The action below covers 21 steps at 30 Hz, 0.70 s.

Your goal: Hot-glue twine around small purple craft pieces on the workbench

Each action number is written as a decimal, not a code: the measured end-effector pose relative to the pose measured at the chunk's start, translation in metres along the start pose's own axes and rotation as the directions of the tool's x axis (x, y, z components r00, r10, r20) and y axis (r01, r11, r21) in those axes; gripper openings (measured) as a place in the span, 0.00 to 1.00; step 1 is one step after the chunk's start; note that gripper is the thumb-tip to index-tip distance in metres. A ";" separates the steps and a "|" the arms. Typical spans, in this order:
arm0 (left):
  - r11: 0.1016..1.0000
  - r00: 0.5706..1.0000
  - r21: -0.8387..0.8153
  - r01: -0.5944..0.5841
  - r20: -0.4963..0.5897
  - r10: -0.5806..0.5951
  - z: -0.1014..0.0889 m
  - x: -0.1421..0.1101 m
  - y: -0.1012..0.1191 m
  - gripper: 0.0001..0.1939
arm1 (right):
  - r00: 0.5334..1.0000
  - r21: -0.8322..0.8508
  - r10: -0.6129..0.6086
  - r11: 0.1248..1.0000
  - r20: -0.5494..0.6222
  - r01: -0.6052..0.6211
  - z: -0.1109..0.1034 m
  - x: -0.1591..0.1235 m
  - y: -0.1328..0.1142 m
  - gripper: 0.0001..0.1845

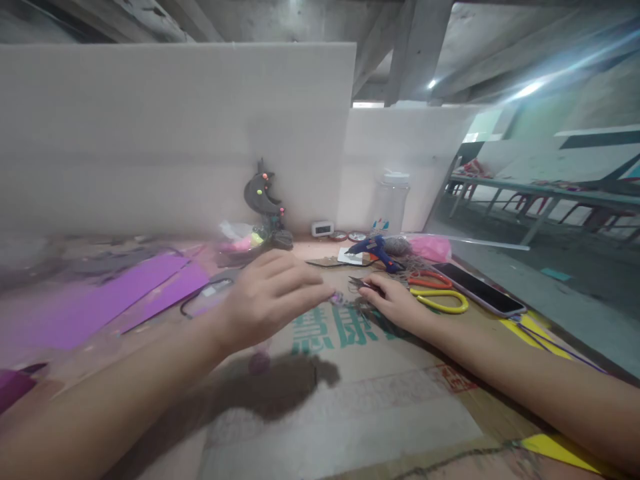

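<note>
My left hand (273, 297) is raised over the cardboard, palm down, its fingers drawn together and pointing right. At its fingertips is a small purple and grey piece (338, 297), too small and blurred to name. My right hand (395, 301) rests low on the cardboard, fingers curled round a small dark tool with pointed tips (356, 283), mostly hidden by the fingers. Just right of that hand lie a red looped handle (429, 280) and a yellow looped handle (445, 301). Whether these belong to the dark tool, I cannot tell. Grey yarn strands (367, 308) lie under my right fingers.
Purple sheets (165, 293) spread on the left. A crescent-shaped ornament (261, 195) stands at the back, with a small digital clock (323, 229), a clear bottle (391, 207) and a blue glue gun (377, 249). A phone (480, 289) lies right; white boards (175, 140) wall the back.
</note>
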<state>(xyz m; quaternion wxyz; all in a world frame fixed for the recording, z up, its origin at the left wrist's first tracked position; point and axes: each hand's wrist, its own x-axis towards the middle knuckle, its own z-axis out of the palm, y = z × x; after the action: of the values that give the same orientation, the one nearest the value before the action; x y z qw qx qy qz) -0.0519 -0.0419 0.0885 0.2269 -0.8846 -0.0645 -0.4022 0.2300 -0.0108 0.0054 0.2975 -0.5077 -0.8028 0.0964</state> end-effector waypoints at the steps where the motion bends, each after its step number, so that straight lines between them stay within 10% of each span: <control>1: 0.990 0.994 0.086 -0.109 0.024 0.107 -0.004 -0.001 0.000 0.10 | 1.000 -0.009 -0.013 1.000 0.006 0.013 0.000 0.000 0.000 0.16; 14: 0.918 0.958 0.281 -0.280 0.025 0.284 -0.014 0.004 0.007 0.08 | 0.997 -0.093 -0.044 0.994 0.066 0.050 -0.002 -0.004 -0.004 0.17; 18: 0.983 0.978 0.180 0.020 0.200 -0.056 -0.012 0.008 -0.008 0.07 | 0.995 -0.106 -0.071 0.991 0.076 0.079 -0.003 -0.005 -0.004 0.17; 21: 0.892 0.750 0.099 0.442 0.505 -0.427 -0.008 0.002 -0.030 0.11 | 0.994 -0.111 -0.076 0.990 0.077 0.084 -0.002 -0.004 -0.001 0.18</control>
<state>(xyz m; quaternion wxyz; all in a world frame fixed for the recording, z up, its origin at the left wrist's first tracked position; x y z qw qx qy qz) -0.0650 -0.0192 0.1054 0.0896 -0.9227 -0.3208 -0.1939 0.2319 -0.0152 0.0062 0.2425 -0.4874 -0.8369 0.0569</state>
